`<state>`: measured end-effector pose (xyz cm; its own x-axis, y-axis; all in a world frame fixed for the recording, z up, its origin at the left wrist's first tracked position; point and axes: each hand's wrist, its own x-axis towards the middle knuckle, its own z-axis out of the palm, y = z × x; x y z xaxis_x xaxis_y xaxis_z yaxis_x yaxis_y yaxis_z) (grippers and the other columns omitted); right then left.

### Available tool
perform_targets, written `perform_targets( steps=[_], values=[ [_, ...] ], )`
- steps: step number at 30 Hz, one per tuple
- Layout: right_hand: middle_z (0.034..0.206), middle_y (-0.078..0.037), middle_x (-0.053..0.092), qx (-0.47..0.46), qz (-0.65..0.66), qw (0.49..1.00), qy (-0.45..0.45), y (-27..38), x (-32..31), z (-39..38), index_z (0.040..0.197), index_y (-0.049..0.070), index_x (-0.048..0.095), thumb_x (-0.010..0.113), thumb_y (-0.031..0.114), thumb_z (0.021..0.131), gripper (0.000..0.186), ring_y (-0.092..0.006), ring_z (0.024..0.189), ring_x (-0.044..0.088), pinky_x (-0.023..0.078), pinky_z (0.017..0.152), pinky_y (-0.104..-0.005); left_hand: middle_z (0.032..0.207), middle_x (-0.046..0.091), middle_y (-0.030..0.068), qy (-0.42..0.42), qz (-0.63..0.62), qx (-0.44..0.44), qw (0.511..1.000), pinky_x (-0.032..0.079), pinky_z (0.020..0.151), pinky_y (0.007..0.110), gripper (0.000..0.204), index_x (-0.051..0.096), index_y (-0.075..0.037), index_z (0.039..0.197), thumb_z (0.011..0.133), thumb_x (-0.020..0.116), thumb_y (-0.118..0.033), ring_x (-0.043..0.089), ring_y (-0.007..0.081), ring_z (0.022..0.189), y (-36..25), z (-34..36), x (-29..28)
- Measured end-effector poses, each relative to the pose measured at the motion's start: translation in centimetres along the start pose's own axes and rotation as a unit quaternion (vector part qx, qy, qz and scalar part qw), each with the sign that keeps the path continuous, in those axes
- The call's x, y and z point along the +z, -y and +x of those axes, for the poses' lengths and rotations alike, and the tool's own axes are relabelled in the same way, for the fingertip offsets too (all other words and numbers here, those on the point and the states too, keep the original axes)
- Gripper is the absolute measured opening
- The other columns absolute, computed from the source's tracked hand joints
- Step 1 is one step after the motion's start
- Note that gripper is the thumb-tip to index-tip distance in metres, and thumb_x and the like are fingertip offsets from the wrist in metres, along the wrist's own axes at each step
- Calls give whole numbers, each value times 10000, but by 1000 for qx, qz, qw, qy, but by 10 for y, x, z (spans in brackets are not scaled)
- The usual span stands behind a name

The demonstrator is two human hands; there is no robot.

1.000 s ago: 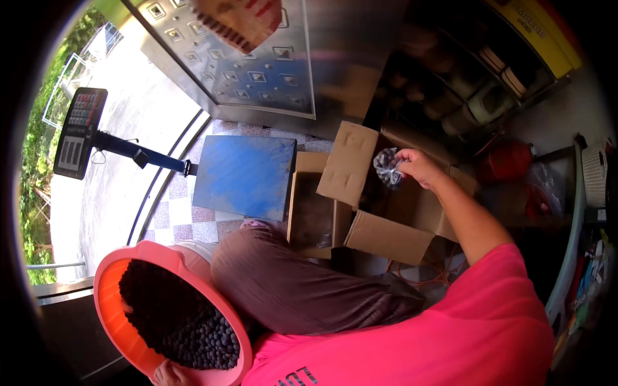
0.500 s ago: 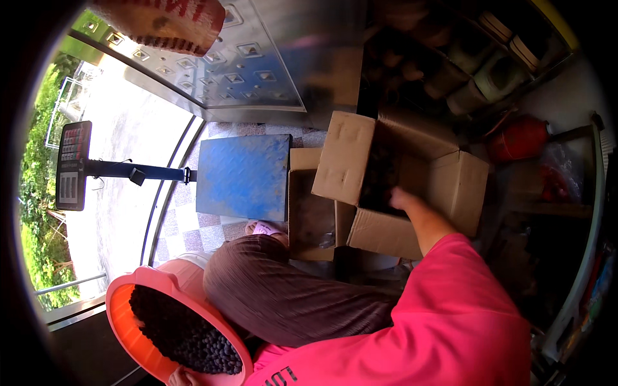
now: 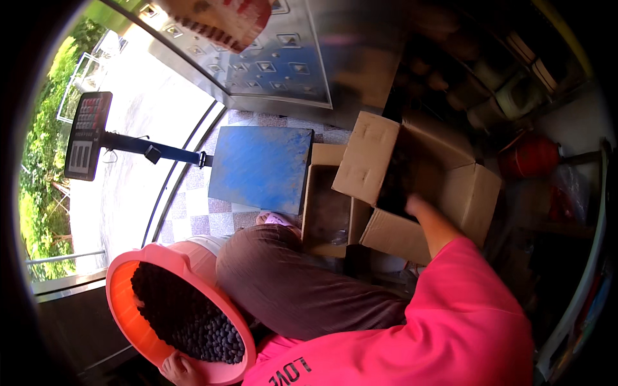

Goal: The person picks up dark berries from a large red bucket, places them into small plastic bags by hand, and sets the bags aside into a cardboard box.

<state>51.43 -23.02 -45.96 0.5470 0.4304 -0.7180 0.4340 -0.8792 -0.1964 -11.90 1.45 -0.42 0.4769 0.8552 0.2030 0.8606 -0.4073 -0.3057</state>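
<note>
An orange-pink plastic tub leans tilted at my lower left, holding a heap of small dark blue-black round fruits that look like grapes. My left hand grips its near rim. On the other side, my right arm reaches down into an open cardboard box with its flaps spread. Inside, my right hand is in shadow beside a dark mass that I cannot make out clearly. The fingers of that hand are hidden.
A platform scale with a blue plate and a display on a post stands left of a second, lower cardboard box. My bent leg lies between tub and boxes. Dark shelves and a red container are at the right.
The view has shifted, moving the scale and boxes a little to the right in the picture. More of my left hand shows on the tub's rim. My right hand stays inside the box.
</note>
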Motion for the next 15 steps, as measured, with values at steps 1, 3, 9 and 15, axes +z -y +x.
perform_targets(
  steps=[1,3,9,15],
  values=[
    [1087,-228,578,10,23,999,-45,20,-27,-32,1040,17,606,549,79,755,297,-350,1000,565,465,854,-415,811,582,93,2,-6,-15,1000,354,870,391,89,591,-49,830,751,551,-56,532,276,838,-1,-3,1],
    [1068,-225,585,-12,33,996,-79,35,-51,-53,1036,22,610,544,62,751,296,-341,1012,565,461,861,-415,811,582,92,-2,-2,-14,1000,348,887,395,90,591,-51,832,750,554,-58,533,277,844,-9,10,-3],
    [929,-166,628,-193,289,911,-220,96,-97,-86,914,25,605,530,10,734,195,-320,845,604,486,751,-355,837,595,77,8,-7,-44,999,290,992,431,97,593,-45,844,752,564,-46,542,250,886,-10,5,-3],
    [826,-130,604,-410,278,822,-280,185,-134,-165,868,38,596,523,18,744,146,-311,752,590,479,681,-350,843,594,72,3,-10,-44,999,285,999,429,93,593,-52,850,761,565,-59,541,250,894,-9,6,-1]
  ],
)
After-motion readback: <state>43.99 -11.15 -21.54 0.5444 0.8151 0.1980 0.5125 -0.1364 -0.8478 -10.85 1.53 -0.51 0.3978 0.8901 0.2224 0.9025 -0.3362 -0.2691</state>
